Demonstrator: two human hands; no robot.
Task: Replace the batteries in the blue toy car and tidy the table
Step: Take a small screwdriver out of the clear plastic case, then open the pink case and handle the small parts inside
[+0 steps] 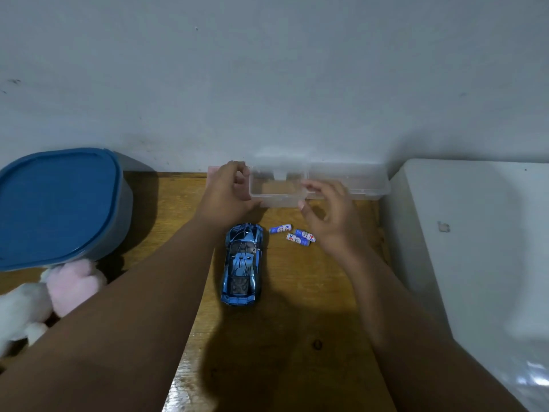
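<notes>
A shiny blue toy car [242, 264] sits upright on the wooden table [297, 307], nose pointing away from me. Three blue-and-white batteries [292, 233] lie just to its right. Behind them, against the wall, stands a clear plastic box [277, 197] with its lid [353, 179] swung open to the right. My left hand [227, 191] grips the box's left end. My right hand [329, 215] hovers over the box's right front corner above the batteries, fingers spread, its fingertips at the rim.
A large grey tub with a blue lid [56, 203] stands at the left. A pink and white plush toy [44, 295] lies in front of it. A white appliance or cabinet [475, 248] borders the table on the right. A pink object [212, 169] peeks out behind my left hand.
</notes>
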